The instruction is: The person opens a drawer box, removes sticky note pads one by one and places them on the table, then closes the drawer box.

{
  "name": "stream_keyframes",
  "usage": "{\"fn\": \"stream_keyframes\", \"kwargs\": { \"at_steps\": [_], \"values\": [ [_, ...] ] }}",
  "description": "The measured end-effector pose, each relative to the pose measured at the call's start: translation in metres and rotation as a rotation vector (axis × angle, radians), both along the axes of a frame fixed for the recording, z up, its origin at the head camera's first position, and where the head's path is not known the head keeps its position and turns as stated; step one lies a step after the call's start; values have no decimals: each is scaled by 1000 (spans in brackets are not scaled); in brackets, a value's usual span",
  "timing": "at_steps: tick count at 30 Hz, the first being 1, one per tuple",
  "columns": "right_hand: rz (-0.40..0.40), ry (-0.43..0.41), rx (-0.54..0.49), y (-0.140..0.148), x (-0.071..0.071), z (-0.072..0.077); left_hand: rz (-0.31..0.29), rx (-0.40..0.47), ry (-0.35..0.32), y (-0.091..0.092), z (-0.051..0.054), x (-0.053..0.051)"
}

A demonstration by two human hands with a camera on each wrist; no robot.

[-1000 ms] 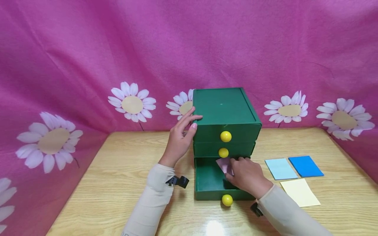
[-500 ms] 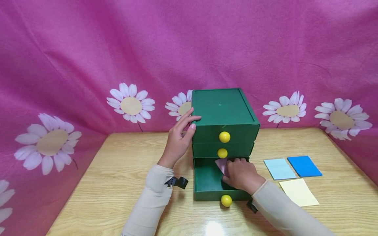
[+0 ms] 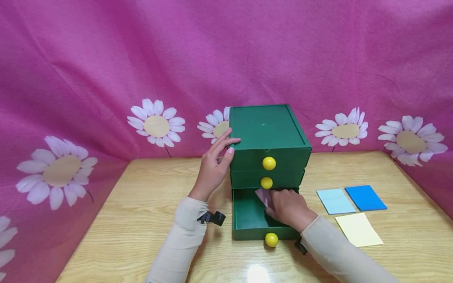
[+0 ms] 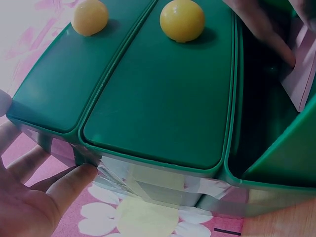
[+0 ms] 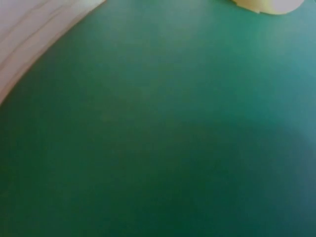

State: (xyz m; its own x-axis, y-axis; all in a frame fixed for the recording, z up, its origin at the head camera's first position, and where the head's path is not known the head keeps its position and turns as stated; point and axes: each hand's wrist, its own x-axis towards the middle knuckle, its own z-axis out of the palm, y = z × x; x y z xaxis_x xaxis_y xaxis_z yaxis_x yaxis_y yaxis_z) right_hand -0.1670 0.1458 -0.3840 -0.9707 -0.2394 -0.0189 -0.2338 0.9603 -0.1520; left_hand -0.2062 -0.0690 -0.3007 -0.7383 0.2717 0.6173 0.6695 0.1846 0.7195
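A green three-drawer organizer (image 3: 269, 125) with yellow knobs stands on the table, its bottom drawer (image 3: 247, 220) pulled out. My left hand (image 3: 212, 167) rests against the upper left side, fingertips at the top edge; in the left wrist view its fingers (image 4: 71, 190) touch the side wall. Inside the bottom drawer, my right hand (image 3: 291, 208) pinches a pale pink sticky note pad (image 3: 263, 196), partly hidden behind the hand. The left wrist view catches the same pink pad (image 4: 302, 69) tilted within the drawer. A blurred green drawer front (image 5: 158, 123) fills the right wrist view.
To the right of the organizer lie a light blue pad (image 3: 336, 201), a darker blue pad (image 3: 366, 197) and a yellow pad (image 3: 359, 230), on the wooden table (image 3: 141, 204). Pink flowered cloth (image 3: 198, 59) hangs behind and at the sides.
My right hand has shifted slightly left and deeper into the bottom drawer with the pink pad. The left hand stays against the organizer.
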Motion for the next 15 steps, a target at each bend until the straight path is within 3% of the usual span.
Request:
{"fn": "stream_keyframes", "kwargs": {
  "at_steps": [11, 15],
  "values": [
    [-4, 58, -25, 0, -3, -3, 0, 0, -8, 0, 0, -1],
    [-15, 43, -17, 0, -4, -3, 5, -5, 9, -2, -15, -16]
  ]
}}
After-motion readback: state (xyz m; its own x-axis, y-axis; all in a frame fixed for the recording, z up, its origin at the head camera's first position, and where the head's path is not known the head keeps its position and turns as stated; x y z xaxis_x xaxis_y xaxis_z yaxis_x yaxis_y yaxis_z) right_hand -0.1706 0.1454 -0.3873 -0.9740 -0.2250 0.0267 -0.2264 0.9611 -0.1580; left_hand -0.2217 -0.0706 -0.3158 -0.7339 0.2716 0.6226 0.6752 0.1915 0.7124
